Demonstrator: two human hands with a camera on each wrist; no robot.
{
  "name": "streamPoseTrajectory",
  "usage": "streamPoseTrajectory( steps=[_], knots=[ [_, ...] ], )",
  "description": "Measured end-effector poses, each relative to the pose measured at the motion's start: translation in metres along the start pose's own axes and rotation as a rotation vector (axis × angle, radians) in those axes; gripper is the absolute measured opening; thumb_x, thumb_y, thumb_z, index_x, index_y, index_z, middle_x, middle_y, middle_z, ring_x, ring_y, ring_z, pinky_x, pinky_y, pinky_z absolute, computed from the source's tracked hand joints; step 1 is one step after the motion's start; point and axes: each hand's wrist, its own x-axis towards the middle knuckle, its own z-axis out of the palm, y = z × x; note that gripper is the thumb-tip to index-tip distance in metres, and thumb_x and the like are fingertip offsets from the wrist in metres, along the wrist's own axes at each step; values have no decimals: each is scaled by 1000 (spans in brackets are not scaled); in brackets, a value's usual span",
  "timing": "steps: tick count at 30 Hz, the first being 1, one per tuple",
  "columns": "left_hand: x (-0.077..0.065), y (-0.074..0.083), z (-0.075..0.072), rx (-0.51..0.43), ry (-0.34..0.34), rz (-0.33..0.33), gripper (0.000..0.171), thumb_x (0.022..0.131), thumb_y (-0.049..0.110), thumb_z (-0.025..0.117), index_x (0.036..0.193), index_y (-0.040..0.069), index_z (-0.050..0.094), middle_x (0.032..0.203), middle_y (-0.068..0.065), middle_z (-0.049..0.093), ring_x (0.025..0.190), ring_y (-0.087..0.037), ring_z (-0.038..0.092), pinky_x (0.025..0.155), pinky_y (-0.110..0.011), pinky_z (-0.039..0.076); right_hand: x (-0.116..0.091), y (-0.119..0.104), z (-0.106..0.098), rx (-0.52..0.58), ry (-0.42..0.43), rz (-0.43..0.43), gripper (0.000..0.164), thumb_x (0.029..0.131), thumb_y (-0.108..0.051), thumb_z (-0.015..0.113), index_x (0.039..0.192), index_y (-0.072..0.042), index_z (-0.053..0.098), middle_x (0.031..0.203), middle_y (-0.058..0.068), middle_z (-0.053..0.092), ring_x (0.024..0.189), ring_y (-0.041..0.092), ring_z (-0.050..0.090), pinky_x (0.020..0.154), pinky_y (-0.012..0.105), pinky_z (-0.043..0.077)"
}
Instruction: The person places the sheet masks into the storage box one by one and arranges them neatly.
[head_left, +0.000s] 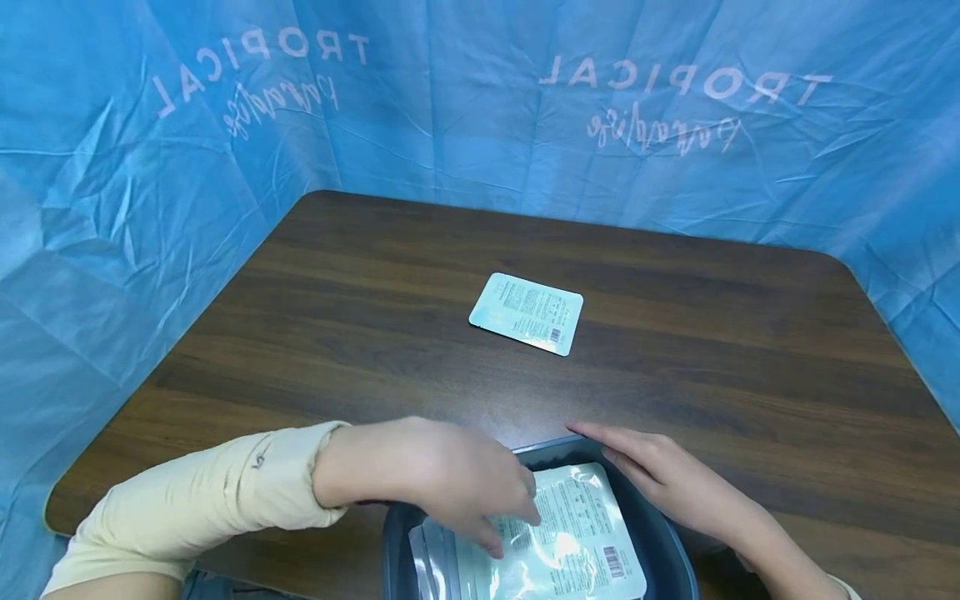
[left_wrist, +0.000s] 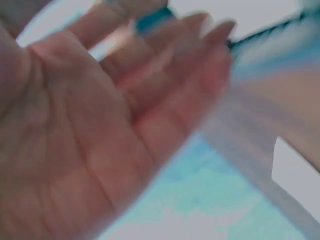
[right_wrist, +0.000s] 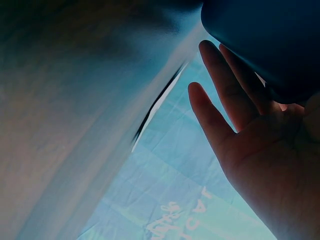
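A dark blue-grey plastic bin point(head_left: 667, 533) stands at the near edge of the table, with several flat teal foil packets point(head_left: 592, 537) inside, printed with text and a barcode. My left hand point(head_left: 465, 479) is over the bin's left side, fingers loosely bent above the packets and nothing gripped; its palm point(left_wrist: 75, 130) appears blurred in the left wrist view. Along the bin's right rim lies my right hand point(head_left: 675, 479), fingers straight. In the right wrist view, those fingers point(right_wrist: 227, 92) extend beside the bin's dark outer wall point(right_wrist: 265, 50).
One more teal packet point(head_left: 527, 312) lies flat on the dark wood table point(head_left: 360, 333), beyond the bin. Blue sheeting point(head_left: 465, 108) with mirrored white lettering hangs behind the table and along its sides.
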Motion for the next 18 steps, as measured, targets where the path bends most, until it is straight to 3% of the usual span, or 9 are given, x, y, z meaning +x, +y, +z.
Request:
streamPoseTrajectory(
  steps=[2,4,7,9,12,15,18],
  knots=[
    [-11,-13,-16,-161,26,61,47,90,32,63,133,16,54,123,6,56,106,0,50,89,-16,38,0,0,-2,4,-1,1,45,97,-5,48,141,-16,44,132,-2,52,117,18,51,88,42,44],
    [-19,-31,-29,-286,108,94,46,91,26,63,133,10,52,127,2,55,110,-2,49,91,-18,37,0,0,-3,3,-1,3,45,97,-5,48,141,-17,44,131,-2,52,117,18,51,88,42,44],
    [-19,-66,-40,-370,278,66,44,91,17,64,131,6,53,126,-2,55,106,-7,53,89,-21,39,-1,1,-5,-1,0,-2,45,98,-7,48,141,-17,44,131,-3,52,117,17,51,89,42,44],
    [-14,-92,-43,-380,388,-14,44,90,13,64,131,4,52,128,-5,54,105,-11,54,89,-25,41,-1,1,-4,-9,5,-9,45,97,-6,49,140,-16,44,132,-3,52,117,16,51,89,41,44],
    [-1,-132,-41,-349,493,-161,48,89,10,65,134,3,49,132,-9,50,109,-20,53,91,-31,41,-1,1,-2,-11,8,-25,44,97,-6,49,140,-15,44,133,-3,51,119,16,49,90,39,43],
    [15,-165,-34,-304,507,-306,56,88,9,66,139,4,42,139,-12,43,121,-25,44,96,-36,36,-1,0,0,-11,5,-35,43,98,-6,48,140,-14,44,134,-3,50,120,16,48,90,38,43],
    [32,-190,-28,-256,456,-408,63,87,9,66,143,6,36,144,-11,36,130,-26,34,100,-38,32,-1,-1,1,-13,2,-41,42,99,-7,46,140,-14,44,134,-3,49,120,17,47,90,37,43]
  ],
)
